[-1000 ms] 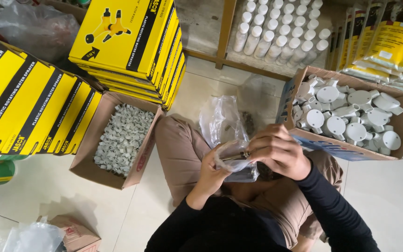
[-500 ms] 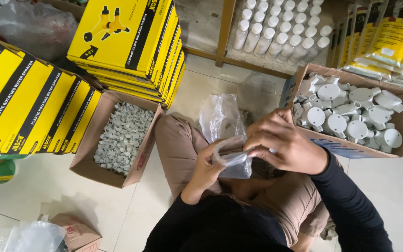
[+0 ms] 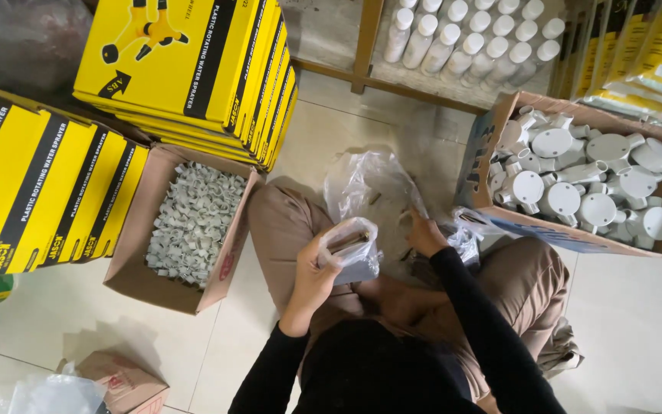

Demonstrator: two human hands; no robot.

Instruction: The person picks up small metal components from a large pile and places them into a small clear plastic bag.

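Left hand [image 3: 317, 268] gripped a small bag [image 3: 352, 249] at its neck, over my lap. Right hand [image 3: 425, 234] reached into the big bag [image 3: 369, 184] ahead, fingers curled; grasp unclear. Best kept the small bag's mouth up. Clips box [image 3: 193, 222] left, fittings box [image 3: 584, 180] right.

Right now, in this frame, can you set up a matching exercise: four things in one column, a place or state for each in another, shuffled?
Things:
1. left hand
2. right hand
3. cardboard box of small grey clips
4. cardboard box of white round junction boxes

Places or states:
A. on the floor beside the yellow cartons
B. reaching into the open clear plastic bag
C. by the person's right knee
D. holding a small clear bag

Pairs: 1-D, 2-B, 3-A, 4-C
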